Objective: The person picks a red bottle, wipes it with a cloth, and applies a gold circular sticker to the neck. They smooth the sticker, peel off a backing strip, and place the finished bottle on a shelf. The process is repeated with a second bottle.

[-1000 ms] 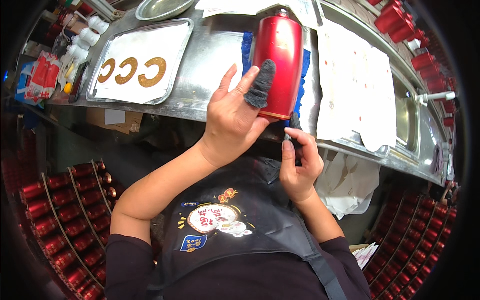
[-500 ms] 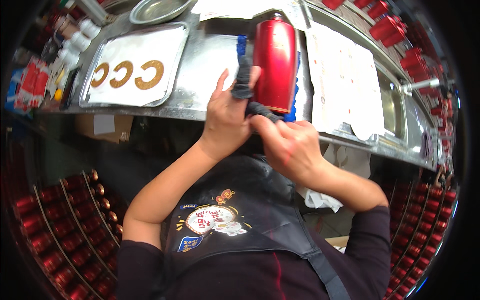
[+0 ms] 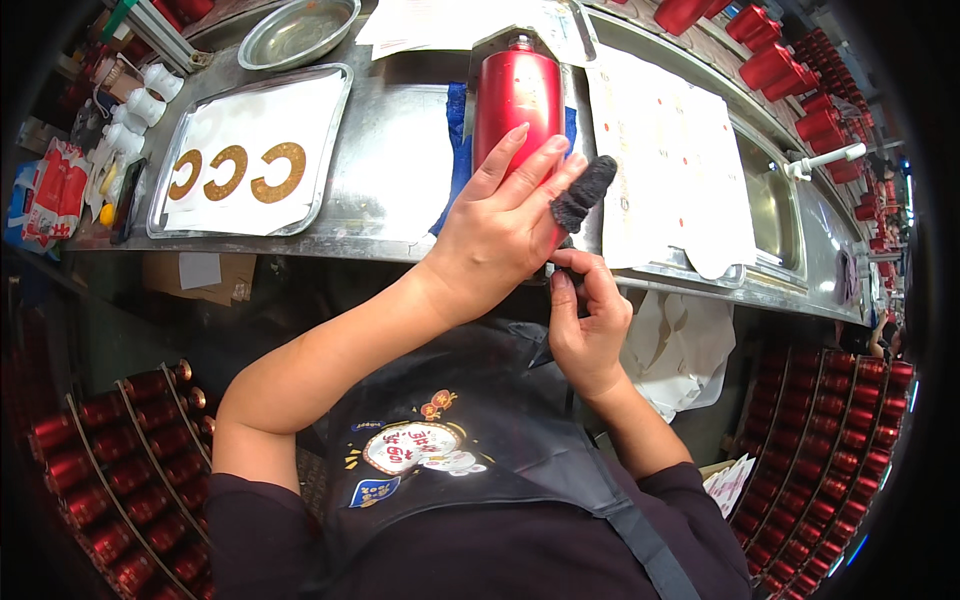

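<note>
My left hand [image 3: 490, 235] is open, back up and fingers spread over the lower part of a red metal bottle [image 3: 518, 90]. Whether the fingers touch the bottle I cannot tell. A black cloth finger sleeve [image 3: 585, 192] covers one finger of this hand. Just below it, my right hand [image 3: 590, 325] is closed in a pinch at a second dark finger sleeve by the left thumb, mostly hidden between the hands. The bottle lies on its side, neck away from me, on a blue cloth [image 3: 455, 150] on the metal worktop.
To the left a metal tray [image 3: 335, 130] holds white paper with gold C-shaped pieces [image 3: 278, 172]. Behind it stands a round metal bowl [image 3: 300, 35]. White sheets [image 3: 665, 160] lie right of the bottle, before a sink [image 3: 775, 205]. Racks of red bottles [image 3: 125, 460] stand on both sides below.
My left hand has turned back up and spread its fingers across the bottle. My right hand has dropped lower, still pinching near the left thumb. The view has shifted slightly.
</note>
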### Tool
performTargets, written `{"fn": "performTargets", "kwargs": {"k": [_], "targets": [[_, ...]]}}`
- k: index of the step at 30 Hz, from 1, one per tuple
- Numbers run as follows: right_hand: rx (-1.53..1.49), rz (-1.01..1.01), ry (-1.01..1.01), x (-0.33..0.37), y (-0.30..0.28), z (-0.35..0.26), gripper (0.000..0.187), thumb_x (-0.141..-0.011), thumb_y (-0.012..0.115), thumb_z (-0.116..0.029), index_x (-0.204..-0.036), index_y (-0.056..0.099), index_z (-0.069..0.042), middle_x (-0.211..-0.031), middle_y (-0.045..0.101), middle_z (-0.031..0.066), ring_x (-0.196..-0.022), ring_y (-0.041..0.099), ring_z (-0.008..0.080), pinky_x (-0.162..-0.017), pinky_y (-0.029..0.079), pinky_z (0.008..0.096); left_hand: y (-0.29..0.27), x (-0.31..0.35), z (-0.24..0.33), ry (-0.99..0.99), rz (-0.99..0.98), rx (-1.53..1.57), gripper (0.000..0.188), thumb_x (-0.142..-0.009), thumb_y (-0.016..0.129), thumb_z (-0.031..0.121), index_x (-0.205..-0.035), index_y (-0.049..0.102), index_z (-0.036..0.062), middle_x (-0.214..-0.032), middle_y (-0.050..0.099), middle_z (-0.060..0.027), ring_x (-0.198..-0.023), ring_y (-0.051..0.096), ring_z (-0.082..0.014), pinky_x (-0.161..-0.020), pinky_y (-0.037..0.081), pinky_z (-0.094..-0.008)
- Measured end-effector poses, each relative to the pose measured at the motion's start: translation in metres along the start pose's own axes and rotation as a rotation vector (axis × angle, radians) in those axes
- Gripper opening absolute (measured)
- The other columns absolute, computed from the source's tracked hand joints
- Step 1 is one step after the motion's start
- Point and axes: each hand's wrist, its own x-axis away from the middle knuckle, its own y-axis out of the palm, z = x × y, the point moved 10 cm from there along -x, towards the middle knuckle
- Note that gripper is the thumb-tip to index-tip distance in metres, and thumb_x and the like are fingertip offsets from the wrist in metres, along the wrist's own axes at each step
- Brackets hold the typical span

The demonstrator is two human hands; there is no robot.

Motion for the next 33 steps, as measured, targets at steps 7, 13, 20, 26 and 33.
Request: {"fn": "performTargets", "kwargs": {"k": [7,13,20,26,33], "targets": [[-0.077,-0.014,0.076,0.003,0.005,0.018,0.019,-0.092,0.062,0.004,-0.11,0.066,0.001,-0.09,0.068,0.0081,-0.061,0.059,0.0082,-0.059,0.047,0.022,-0.008,0.044,-0.038,-0.317,0.212,0.256,0.077,-0.081,0.079,0.014,-0.144,0.04,-0.0052,-0.135,0.058,-0.0233,-0.128,0.054,-0.042,-0.109,0.039,-0.0602],[-0.071,-0.051,0.027,0.001,0.01,0.017,0.018,-0.094,0.061,0.004,-0.111,0.066,0.002,-0.097,0.064,0.0018,-0.06,0.039,0.0011,-0.055,0.034,0.0183,-0.014,0.059,-0.05,-0.43,0.112,0.102,0.088,-0.077,0.084,0.017,-0.147,0.037,-0.0052,-0.132,0.06,-0.0209,-0.119,0.06,-0.038,-0.113,0.031,-0.0611],[0.001,-0.018,-0.024,0.001,0.008,0.014,0.018,-0.088,0.064,0.003,-0.106,0.067,0.0,-0.091,0.07,0.0126,-0.056,0.061,0.0196,-0.054,0.048,0.0293,-0.002,0.049,-0.056,-0.422,0.155,0.395,0.095,-0.078,0.083,0.018,-0.154,0.029,-0.0036,-0.136,0.06,-0.0205,-0.122,0.06,-0.0387,-0.117,0.027,-0.0588],[0.051,-0.028,-0.004,-0.001,0.007,0.011,0.02,-0.087,0.064,0.004,-0.106,0.068,0.0,-0.083,0.068,0.0121,-0.053,0.059,0.0172,-0.053,0.046,0.0286,0.0,0.063,-0.057,-0.468,0.12,0.328,0.086,-0.081,0.081,0.018,-0.152,0.034,-0.0004,-0.129,0.064,-0.0154,-0.114,0.063,-0.0349,-0.119,0.017,-0.06],[0.094,0.03,-0.3,-0.001,-0.002,-0.021,0.019,-0.09,0.063,0.007,-0.107,0.069,0.002,-0.088,0.068,0.0084,-0.059,0.05,0.0084,-0.055,0.041,0.0237,-0.014,0.042,-0.033,-0.309,0.234,0.274,0.064,-0.074,0.081,0.01,-0.133,0.057,0.0021,-0.137,0.058,-0.0229,-0.131,0.055,-0.0327,-0.119,0.02,-0.06]]}}
